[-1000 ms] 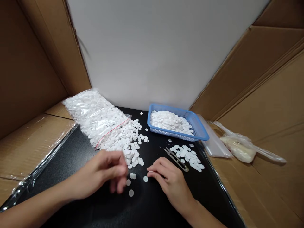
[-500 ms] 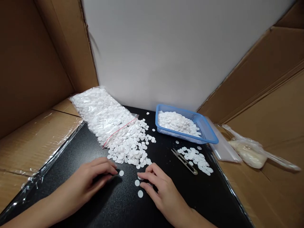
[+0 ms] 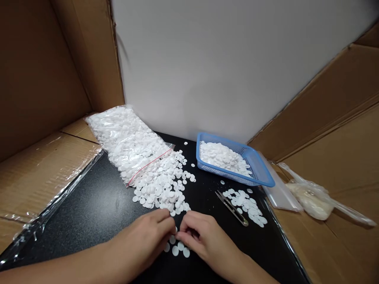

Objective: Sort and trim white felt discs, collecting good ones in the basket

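My left hand [image 3: 154,232] and my right hand [image 3: 204,238] meet over the black tabletop, fingertips almost touching. The left fingers are curled together and point down; what they hold, if anything, is hidden behind the hand. Thumb and forefinger of my right hand are pinched at the edge of a small white disc [image 3: 177,229], mostly covered by the fingers. Several loose white discs [image 3: 175,251] lie flat just below the fingertips. Beyond my hands spreads a heap of white discs [image 3: 161,189], spilling from the mouth of a clear zip bag [image 3: 124,138] with a red seal line.
A blue plastic basket [image 3: 263,181] with white discs stands at the back right. Thread snips [image 3: 232,209] lie beside a smaller pile of discs [image 3: 250,207]. Further right are a flat clear plastic sleeve [image 3: 284,197] and a knotted plastic bag [image 3: 314,201]. Cardboard [image 3: 340,157] flanks the table.
My left hand has moved right to meet my right hand, and its fingers have curled down. More loose discs now show below the fingertips. The view has shifted slightly.
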Action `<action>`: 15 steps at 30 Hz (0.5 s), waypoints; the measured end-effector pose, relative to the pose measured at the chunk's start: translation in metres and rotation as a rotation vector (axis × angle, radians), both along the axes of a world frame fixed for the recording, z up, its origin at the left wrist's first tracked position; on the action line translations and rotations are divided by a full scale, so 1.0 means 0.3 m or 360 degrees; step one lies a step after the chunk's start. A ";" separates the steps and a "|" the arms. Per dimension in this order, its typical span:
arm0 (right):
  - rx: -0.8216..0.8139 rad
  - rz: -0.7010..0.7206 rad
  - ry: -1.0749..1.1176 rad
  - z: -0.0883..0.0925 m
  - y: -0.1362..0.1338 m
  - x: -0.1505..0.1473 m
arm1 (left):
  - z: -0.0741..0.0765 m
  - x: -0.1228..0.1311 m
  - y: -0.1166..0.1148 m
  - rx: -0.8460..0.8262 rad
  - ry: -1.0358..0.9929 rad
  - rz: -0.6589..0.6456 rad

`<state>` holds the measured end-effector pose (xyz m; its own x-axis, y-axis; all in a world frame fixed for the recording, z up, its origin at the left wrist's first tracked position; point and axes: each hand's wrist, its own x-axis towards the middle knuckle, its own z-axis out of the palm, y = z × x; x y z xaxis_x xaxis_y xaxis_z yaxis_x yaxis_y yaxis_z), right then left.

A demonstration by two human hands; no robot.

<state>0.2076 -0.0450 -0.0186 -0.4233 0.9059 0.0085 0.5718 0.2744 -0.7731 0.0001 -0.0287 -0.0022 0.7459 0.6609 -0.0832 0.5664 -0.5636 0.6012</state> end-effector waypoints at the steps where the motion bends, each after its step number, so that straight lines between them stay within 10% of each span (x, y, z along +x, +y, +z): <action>1: 0.0067 -0.0087 0.0017 -0.005 0.004 0.003 | -0.001 0.007 0.024 0.0008 0.0029 0.0050; 11: 0.0585 -0.0084 -0.0311 -0.044 0.033 0.017 | -0.055 0.007 0.125 0.0657 0.0099 -0.0120; 15: 0.0382 -0.0002 -0.0239 -0.017 0.012 0.038 | -0.040 0.002 0.120 0.0728 0.0079 -0.0243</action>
<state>0.2190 -0.0415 -0.0238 -0.4349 0.8861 0.1604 0.6754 0.4388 -0.5927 0.0008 0.0074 -0.0142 0.8396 0.5213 0.1527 0.4784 -0.8427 0.2468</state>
